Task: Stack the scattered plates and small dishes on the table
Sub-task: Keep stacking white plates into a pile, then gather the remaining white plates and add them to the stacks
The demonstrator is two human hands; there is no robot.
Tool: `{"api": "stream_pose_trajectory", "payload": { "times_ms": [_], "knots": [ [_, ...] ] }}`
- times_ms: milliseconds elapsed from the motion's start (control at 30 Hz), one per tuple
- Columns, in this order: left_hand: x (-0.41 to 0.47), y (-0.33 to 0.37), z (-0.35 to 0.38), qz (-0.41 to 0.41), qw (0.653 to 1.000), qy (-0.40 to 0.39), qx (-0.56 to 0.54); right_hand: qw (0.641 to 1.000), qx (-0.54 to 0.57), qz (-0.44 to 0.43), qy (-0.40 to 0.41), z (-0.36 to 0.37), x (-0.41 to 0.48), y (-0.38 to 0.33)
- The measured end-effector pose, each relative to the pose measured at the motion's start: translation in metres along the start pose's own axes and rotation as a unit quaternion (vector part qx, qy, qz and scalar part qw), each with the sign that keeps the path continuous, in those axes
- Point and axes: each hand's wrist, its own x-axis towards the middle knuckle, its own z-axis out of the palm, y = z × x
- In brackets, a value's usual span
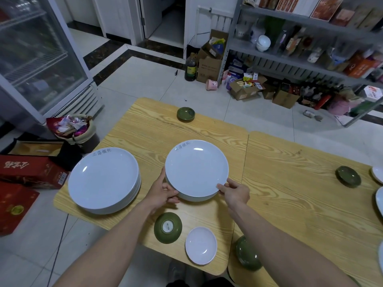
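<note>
A small stack of white plates point(196, 168) sits in the middle of the wooden table point(290, 195). My left hand point(161, 193) grips its left rim and my right hand point(236, 190) grips its near right rim. A taller stack of white plates point(103, 179) stands at the table's left edge. Close to me lie an upside-down green dish point(167, 227), a small white dish point(200, 245) and a stack of green dishes point(247, 253). Another green dish point(186, 114) sits at the far edge, one more green dish point(348, 176) at the right.
White plates point(378, 175) poke in at the right edge of the view. On the floor to the left are red boxes point(31, 172) and a full bin point(72, 129). A glass-door fridge point(37, 59) stands far left, cluttered shelves point(310, 48) far right.
</note>
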Motion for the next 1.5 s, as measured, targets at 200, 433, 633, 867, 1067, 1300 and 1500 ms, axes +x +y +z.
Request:
{"api": "stream_pose_trajectory", "payload": {
  "times_ms": [200, 433, 633, 867, 1067, 1300, 1500],
  "knots": [
    [0.001, 0.002, -0.004, -0.003, 0.999, 0.022, 0.047, 0.998, -0.043, 0.001, -0.034, -0.003, 0.006, 0.002],
    [-0.007, 0.041, -0.001, 0.098, 0.904, 0.176, 0.378, 0.925, -0.314, -0.199, -0.075, -0.008, -0.003, -0.016],
    [-0.016, 0.082, 0.036, 0.176, 0.743, 0.108, 0.637, 0.663, -0.641, -0.359, -0.141, -0.007, -0.025, -0.054],
    [-0.032, 0.112, 0.103, 0.216, 0.732, 0.077, 0.642, 0.617, -0.692, -0.367, -0.077, -0.054, -0.036, -0.079],
    [-0.058, 0.121, 0.188, 0.261, 0.713, 0.055, 0.648, 0.664, -0.662, -0.346, -0.021, -0.148, -0.039, -0.080],
    [-0.105, 0.093, 0.333, 0.308, 0.687, 0.033, 0.657, 0.703, -0.640, -0.307, 0.037, -0.307, -0.043, -0.051],
    [-0.144, 0.058, 0.453, 0.337, 0.683, -0.004, 0.648, 0.748, -0.605, -0.266, 0.066, -0.438, -0.044, -0.011]
  ]
}}
